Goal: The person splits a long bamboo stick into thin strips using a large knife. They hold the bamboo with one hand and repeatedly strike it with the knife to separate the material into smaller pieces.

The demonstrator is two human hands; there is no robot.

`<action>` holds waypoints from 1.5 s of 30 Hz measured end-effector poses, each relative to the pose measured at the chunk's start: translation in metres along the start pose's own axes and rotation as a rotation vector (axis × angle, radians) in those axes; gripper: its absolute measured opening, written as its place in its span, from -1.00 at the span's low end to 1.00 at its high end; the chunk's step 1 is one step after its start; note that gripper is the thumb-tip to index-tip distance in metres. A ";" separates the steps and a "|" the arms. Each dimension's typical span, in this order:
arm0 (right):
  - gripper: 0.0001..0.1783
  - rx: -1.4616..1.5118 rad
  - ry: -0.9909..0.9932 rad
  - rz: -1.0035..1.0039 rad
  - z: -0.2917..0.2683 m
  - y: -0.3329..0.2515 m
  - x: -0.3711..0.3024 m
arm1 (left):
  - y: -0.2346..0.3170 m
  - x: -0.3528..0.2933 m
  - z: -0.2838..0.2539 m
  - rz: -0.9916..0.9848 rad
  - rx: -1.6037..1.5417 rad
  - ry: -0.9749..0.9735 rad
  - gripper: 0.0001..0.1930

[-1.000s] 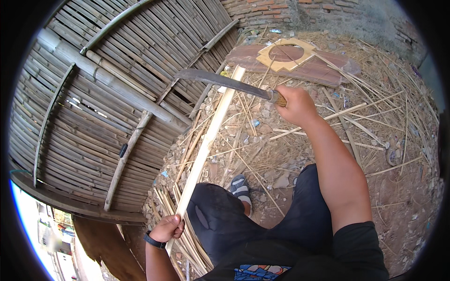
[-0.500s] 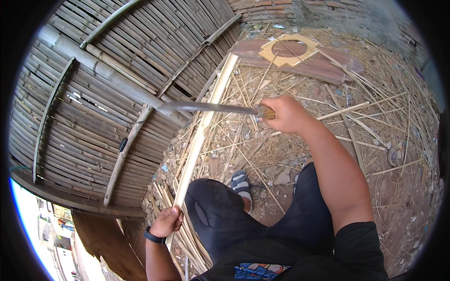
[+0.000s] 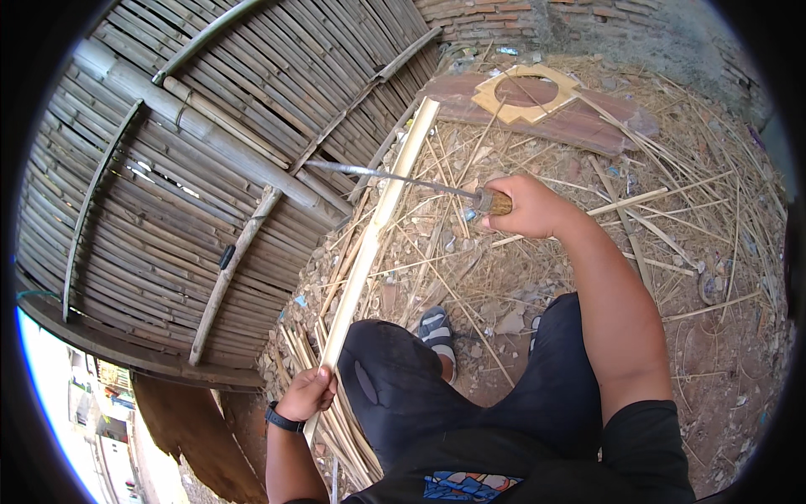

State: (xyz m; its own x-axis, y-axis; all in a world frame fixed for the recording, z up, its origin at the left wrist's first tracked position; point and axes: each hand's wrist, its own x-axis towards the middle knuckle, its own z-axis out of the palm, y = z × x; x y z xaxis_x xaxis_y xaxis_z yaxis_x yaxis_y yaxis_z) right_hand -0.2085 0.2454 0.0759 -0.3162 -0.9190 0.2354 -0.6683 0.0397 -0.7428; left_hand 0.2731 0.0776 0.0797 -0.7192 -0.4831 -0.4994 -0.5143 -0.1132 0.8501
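Note:
My left hand [image 3: 307,393] is closed round the near end of a long, pale split bamboo strip [image 3: 369,239], which slants away up and to the right past my knee. In my right hand [image 3: 527,206] is the wooden handle of a machete [image 3: 403,178], held in a fist. Its dark, narrow blade points left and crosses over the strip at about its upper third, seen nearly edge-on. Whether the blade touches the strip I cannot tell. Along the strip's middle there is a rough node mark.
A bamboo slat wall [image 3: 201,185] stands at the left. Cut strips [image 3: 344,437] lie bundled beside my left leg. Straw and thin sticks litter the ground. Farther off, a reddish board [image 3: 453,92] carries a yellow frame [image 3: 485,101] with a round hole. A brick wall [image 3: 621,21] is behind.
The machete has shifted slightly right, and its blade has turned from showing its flat to nearly edge-on. My left hand still holds the strip in nearly the same place.

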 end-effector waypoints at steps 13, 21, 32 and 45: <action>-0.65 0.519 -0.209 0.245 -0.008 -0.010 -0.005 | -0.003 -0.004 -0.001 0.004 -0.018 -0.068 -0.51; -0.61 0.439 -0.236 0.161 -0.001 -0.011 -0.005 | -0.009 0.002 0.000 -0.015 -0.125 -0.118 -0.53; -0.59 0.210 -0.149 0.010 0.027 -0.006 0.005 | -0.003 0.017 0.007 -0.104 -0.192 -0.205 -0.50; -0.69 0.428 -0.394 0.182 0.020 -0.015 0.002 | 0.003 0.021 0.009 -0.058 -0.319 -0.305 -0.50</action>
State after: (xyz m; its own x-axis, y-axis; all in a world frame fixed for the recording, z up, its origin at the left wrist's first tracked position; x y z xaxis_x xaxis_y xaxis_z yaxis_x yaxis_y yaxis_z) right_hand -0.1853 0.2350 0.0749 -0.0720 -0.9916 -0.1078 -0.2716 0.1234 -0.9545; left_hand 0.2520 0.0749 0.0706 -0.8231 -0.1955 -0.5332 -0.4220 -0.4178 0.8046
